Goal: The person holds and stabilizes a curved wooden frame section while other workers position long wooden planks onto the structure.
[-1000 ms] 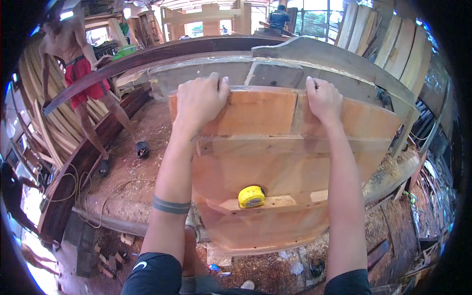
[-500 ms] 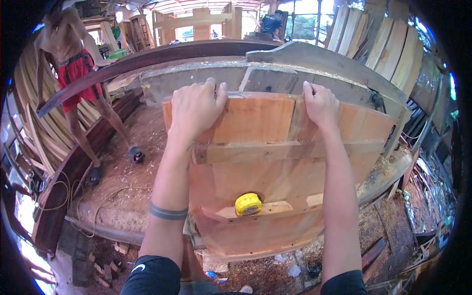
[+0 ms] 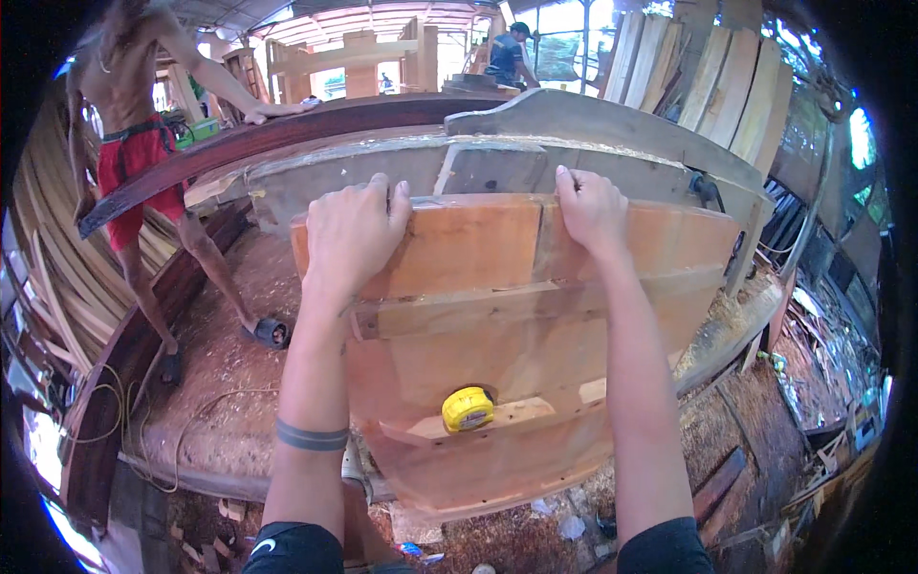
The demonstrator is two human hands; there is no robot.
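Note:
Both my hands are closed over the top edge of a wide wooden panel (image 3: 449, 251) made of joined orange-brown boards with battens across it. My left hand (image 3: 356, 230) grips near the panel's left corner, thumb up on the edge. Right of the middle, my right hand (image 3: 595, 212) grips the same edge; the fingers behind the panel are hidden for both hands. A yellow tape measure (image 3: 468, 409) rests on the lower batten (image 3: 535, 421), between my forearms. The panel leans in front of a grey wooden beam structure (image 3: 612, 177).
A person in red shorts (image 3: 134, 163) stands at the left, one hand on a long dark curved timber (image 3: 287, 129). Farther back another person (image 3: 510, 57) bends forward. Planks (image 3: 727, 86) lean at the right. A cord (image 3: 177, 450) trails over the sawdust-covered floor (image 3: 239, 335).
My view has shifted slightly, so the panel and my hands appear lower and more to the left. The person in red shorts has slid a hand along the dark timber. My grip looks unchanged.

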